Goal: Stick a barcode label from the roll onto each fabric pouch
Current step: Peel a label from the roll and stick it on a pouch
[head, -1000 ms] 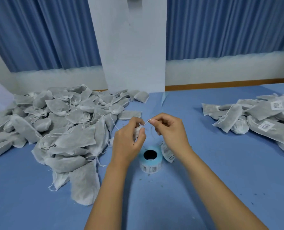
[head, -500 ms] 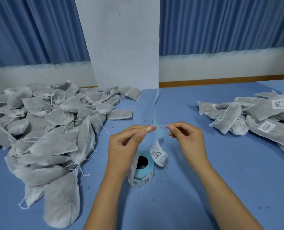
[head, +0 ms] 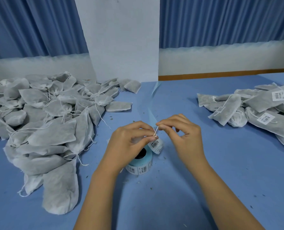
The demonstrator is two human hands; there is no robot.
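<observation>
Where the blue table (head: 163,205) runs off to the left, a heap of unlabelled pouches (head: 46,123) lies piled. They are soft grey non-woven bags with thin white strings trailing loose, and the frame edge cuts the heap off.

Just right of it, near the middle, the left grip (head: 129,144) is curled around one pouch (head: 135,140). Only a pale sliver of it shows between the fingers. The hand hides the rest, so I cannot tell whether it bears a label.

From those fingertips a short white drawstring (head: 156,131) rises at a slant to the right grip (head: 182,135). Its thumb and forefinger pinch the upper end, and its other fingers are loosely bent.

Below both grips the label roll (head: 140,164) lies on the table, core hole up. It is pale blue, with white barcode labels round its side, and the left wrist partly covers it. A loose tail of labels (head: 156,146) curls up just beneath the drawstring. A strip of bare blue backing (head: 152,113) trails away toward the white pillar (head: 121,39).

Far right, well apart, lie labelled pouches (head: 254,112). Several show white barcode stickers, and the frame edge cuts the pile off.
</observation>
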